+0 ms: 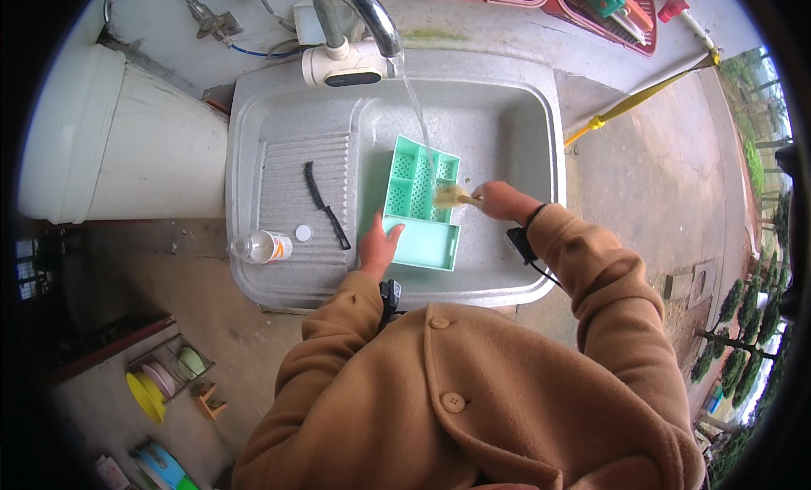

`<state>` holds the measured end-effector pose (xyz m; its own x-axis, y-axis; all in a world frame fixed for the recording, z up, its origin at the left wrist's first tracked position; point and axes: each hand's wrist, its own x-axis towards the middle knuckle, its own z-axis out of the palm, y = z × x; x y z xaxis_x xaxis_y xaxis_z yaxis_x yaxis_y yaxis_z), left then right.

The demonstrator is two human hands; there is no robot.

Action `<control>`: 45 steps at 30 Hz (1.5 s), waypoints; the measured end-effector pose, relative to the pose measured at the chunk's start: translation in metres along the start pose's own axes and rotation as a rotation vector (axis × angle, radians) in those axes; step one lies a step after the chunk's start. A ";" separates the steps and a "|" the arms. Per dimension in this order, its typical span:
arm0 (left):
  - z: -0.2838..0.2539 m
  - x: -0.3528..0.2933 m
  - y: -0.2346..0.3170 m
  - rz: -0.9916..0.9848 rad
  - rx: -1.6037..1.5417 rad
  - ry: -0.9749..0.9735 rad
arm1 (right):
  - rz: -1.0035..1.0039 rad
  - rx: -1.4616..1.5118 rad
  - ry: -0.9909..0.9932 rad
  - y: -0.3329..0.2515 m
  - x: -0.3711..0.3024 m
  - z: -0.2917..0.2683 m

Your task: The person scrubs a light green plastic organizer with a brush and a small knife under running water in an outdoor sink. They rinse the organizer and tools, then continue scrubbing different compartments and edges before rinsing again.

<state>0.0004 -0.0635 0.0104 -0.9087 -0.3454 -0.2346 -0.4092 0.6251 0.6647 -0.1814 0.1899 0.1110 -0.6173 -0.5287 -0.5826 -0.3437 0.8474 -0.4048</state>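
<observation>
One green tray (424, 243) has its edge in the left fingers (394, 234)

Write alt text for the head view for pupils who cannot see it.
A person's left hand holds a green compartment tray under running water in a grey sink; the right hand holds a brush at its edge. A bottle lies to the left.

You stand, as it seems, in the washing corner of a home, open to the outdoors. Before you is a large grey sink (507, 236) with a built-in ribbed washboard (283, 190) and a curved faucet (390, 35). At your left are a big white bucket (165, 144) and coloured basins (145, 399); at your right, concrete ground (629, 165) reaches toward trees (748, 314) in daylight.
</observation>
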 end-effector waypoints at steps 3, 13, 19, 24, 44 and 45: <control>0.004 0.001 -0.006 0.020 0.000 -0.001 | 0.054 0.022 0.075 -0.004 0.022 0.024; 0.007 -0.001 0.001 -0.055 -0.003 -0.031 | 0.104 -0.252 -0.208 -0.025 0.016 -0.021; 0.016 0.001 -0.001 -0.006 -0.078 -0.036 | -0.160 -0.586 -0.083 -0.032 0.021 0.003; 0.017 0.000 -0.005 -0.033 -0.091 0.005 | 0.107 0.000 -0.003 -0.014 0.012 0.047; 0.021 -0.010 0.002 -0.140 0.036 0.027 | 0.040 -0.383 -0.105 -0.040 0.001 -0.041; 0.021 -0.010 0.005 -0.154 0.026 0.010 | 0.025 -0.397 -0.101 -0.041 -0.004 -0.054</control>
<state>0.0056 -0.0424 0.0006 -0.8340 -0.4455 -0.3256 -0.5461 0.5818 0.6027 -0.2029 0.1600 0.1682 -0.5630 -0.4935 -0.6630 -0.5881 0.8028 -0.0982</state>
